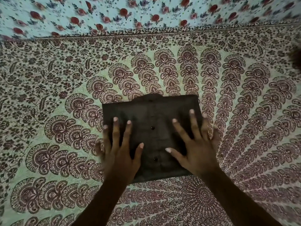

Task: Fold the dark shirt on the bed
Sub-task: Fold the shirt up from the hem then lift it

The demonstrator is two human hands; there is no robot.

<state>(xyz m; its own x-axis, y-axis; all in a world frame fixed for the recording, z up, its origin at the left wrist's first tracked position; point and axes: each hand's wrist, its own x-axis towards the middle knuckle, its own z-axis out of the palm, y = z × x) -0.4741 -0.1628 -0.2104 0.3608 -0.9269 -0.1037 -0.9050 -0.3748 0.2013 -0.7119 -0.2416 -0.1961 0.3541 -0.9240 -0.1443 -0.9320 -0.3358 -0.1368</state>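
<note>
Dark cloth, the shirt (151, 131) lies as a compact buttoned rectangle in the middle of the bed (48, 79), on its patterned cover. Your left hand (120, 150) and right hand (195, 149) lie flat on it, fingers spread, gripping nothing. The folding looks nearly finished; you seem to be pressing it smooth. Next, flatten the edges evenly so the layers do not shift.

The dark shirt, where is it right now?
In the head view the dark shirt lies folded just below centre on the patterned bedspread, under the spread left hand and right hand.
</note>
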